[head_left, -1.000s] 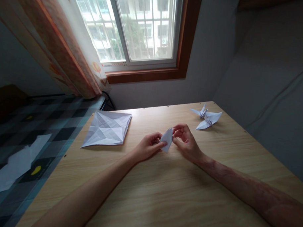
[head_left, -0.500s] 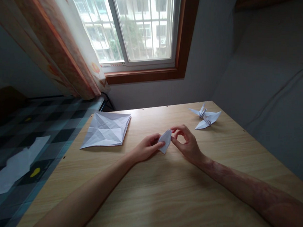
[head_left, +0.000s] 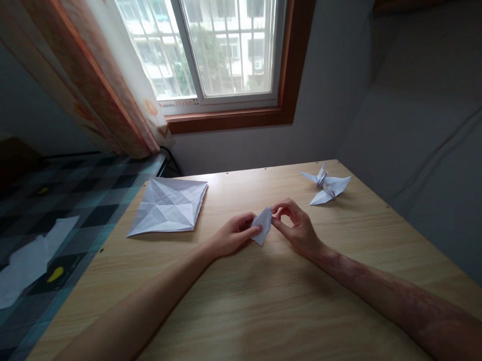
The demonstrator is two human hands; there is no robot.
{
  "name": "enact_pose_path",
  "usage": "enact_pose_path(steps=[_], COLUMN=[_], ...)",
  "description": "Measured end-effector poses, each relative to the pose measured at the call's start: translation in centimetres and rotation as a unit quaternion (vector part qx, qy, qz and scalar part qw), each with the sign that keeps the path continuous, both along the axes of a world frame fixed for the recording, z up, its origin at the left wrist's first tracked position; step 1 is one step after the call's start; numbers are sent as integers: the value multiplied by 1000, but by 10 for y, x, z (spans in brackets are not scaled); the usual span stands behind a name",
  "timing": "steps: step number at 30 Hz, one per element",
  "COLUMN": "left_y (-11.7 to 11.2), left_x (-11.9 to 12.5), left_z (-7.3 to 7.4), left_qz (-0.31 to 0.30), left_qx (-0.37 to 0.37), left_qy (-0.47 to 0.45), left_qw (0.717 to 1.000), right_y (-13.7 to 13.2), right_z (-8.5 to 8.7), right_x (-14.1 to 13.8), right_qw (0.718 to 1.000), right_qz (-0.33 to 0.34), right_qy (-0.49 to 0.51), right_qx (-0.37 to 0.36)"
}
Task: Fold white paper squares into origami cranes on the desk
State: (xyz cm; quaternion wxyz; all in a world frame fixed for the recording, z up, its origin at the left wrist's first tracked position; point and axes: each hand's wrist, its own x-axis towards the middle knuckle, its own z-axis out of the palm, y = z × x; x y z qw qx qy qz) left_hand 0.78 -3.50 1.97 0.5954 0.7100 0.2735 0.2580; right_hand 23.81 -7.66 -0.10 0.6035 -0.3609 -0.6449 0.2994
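A small piece of folded white paper [head_left: 264,223] is held between my hands, a little above the wooden table [head_left: 236,306]. My left hand [head_left: 236,233] pinches its left side, thumb lying across the near face and the other fingers behind. With thumb and forefinger curled into a ring, my right hand [head_left: 297,227] grips the paper's right edge near the upper corner. The finest folds are too small to make out.
Creased white paper squares [head_left: 171,204] lie at the table's left. Folded paper cranes [head_left: 328,189] rest at the far right. Torn white paper [head_left: 32,263] lies on the checked cloth [head_left: 102,191] to the left. A window [head_left: 230,43] and curtain [head_left: 94,80] are beyond.
The right thumb and forefinger have closed slightly together at the paper's right edge. Otherwise the hands and the paper stay almost where they were.
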Motion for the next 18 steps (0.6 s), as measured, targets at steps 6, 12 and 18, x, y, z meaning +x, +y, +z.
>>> enact_pose_path(steps=[6,12,18], left_y=[2,3,5], left_x=[-2,-5,-5], left_z=[0,-1,-4], left_qz=[-14,-10,-9], left_qx=[-31,-57,-77], left_qy=[1,-13,-29], left_qw=[999,998,997], right_y=[-1,-1,0], right_z=[2,0,-1], right_x=[2,2,2], right_qw=[1000,1000,1000], right_qz=[13,27,6], right_qy=[0,7,5], right_qx=[3,-5,-16])
